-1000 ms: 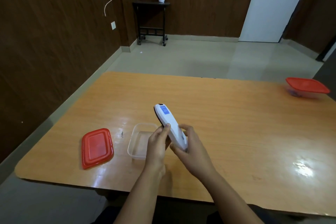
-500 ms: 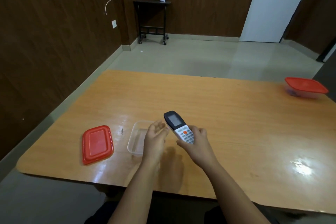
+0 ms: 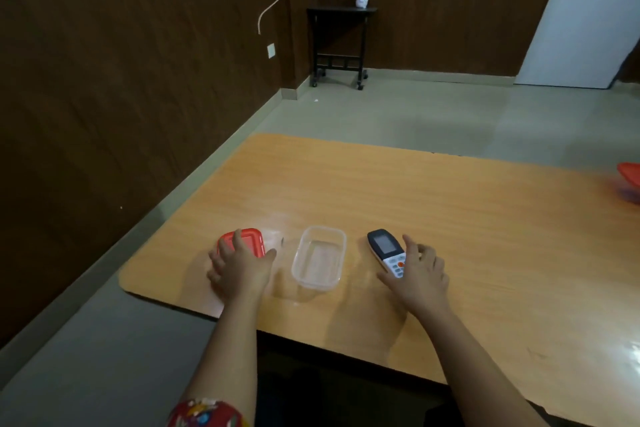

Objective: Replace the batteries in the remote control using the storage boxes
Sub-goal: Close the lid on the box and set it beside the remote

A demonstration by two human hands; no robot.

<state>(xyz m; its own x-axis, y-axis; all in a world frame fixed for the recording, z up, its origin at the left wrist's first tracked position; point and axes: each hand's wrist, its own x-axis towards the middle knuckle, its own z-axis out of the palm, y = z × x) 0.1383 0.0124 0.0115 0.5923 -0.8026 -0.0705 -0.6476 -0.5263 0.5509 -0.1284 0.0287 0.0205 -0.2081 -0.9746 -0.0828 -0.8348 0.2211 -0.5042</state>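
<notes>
Lying screen-up on the tabletop [image 3: 467, 218], just right of the clear box [image 3: 343, 246], the remote control [image 3: 382, 246] looks light, rigid and smooth; grip its narrow sides. The right hand [image 3: 422, 276] rests spread over its keypad end; the left hand [image 3: 239, 269] lies spread on the red lid [image 3: 251, 236].

No legible text, labels or numbers anywhere.
</notes>
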